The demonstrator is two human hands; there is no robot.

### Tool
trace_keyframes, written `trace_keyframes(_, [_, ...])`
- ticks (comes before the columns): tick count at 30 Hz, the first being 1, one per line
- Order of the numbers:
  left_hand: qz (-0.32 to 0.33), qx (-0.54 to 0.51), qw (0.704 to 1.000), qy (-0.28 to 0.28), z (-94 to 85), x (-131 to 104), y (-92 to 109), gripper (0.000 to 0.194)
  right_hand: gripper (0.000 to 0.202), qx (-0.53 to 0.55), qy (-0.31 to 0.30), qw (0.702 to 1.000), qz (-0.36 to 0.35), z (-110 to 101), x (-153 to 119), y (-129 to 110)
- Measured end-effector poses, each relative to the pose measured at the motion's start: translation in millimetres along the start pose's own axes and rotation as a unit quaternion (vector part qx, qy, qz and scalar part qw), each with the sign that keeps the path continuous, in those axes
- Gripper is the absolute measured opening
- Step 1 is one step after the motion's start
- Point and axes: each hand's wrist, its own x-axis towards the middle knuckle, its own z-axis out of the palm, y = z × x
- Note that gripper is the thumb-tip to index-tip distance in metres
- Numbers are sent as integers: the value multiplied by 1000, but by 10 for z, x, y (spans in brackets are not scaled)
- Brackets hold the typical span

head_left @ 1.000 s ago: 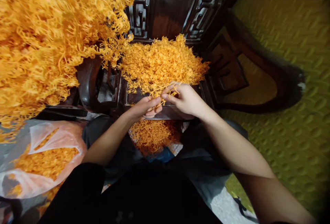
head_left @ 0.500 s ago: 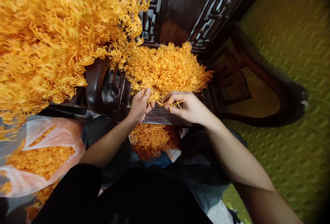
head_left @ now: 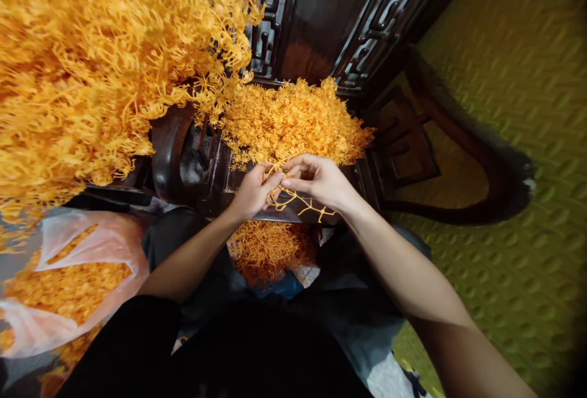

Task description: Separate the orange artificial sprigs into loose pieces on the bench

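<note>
Both hands meet at the front edge of the dark wooden seat, just below a heap of orange branching pieces [head_left: 298,120]. My left hand [head_left: 254,189] is closed, its thumb and fingers pinching part of an orange strand. Fingertips nearly touching it, my right hand [head_left: 318,181] pinches the same tangle. A thin orange strand [head_left: 305,204] with short branches hangs below the fingers toward the right. More pieces stick up between the two hands. Where one piece ends and another begins cannot be made out.
A much larger orange pile [head_left: 101,62] fills the upper left beside a wooden armrest [head_left: 167,147]. A whitish plastic bag [head_left: 110,236] of orange pieces lies lower left. Between my legs is another orange heap [head_left: 270,248]. Right stands a curved wooden armrest [head_left: 509,172].
My right hand has moved slightly left, closer to my left hand. The strand that lay against my right fingers now hangs below them, stretched out to the right.
</note>
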Motion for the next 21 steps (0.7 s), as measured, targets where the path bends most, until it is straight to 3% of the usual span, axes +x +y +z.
trace_keyframes(5, [-15,-8,1000,0,-11,8,12,43,39,-21,11,1000,-13,-11,0,-20])
trace_keyframes(11, [-13,23,996,-81,2,12,-16,34,38,17,126,992,-15,-25,9,19])
trace_keyframes(15, [-45,31,996,-70,-2,-11,51,34,35,-6,154,988,-18,-1,49,14])
trace_keyframes(17, [-79,22,995,-62,-25,-43,101,34,32,-3,202,979,-30,-141,114,0])
trace_keyframes(21, [-121,-9,991,-63,-96,-95,122,34,28,72,360,926,-88,-718,205,-44])
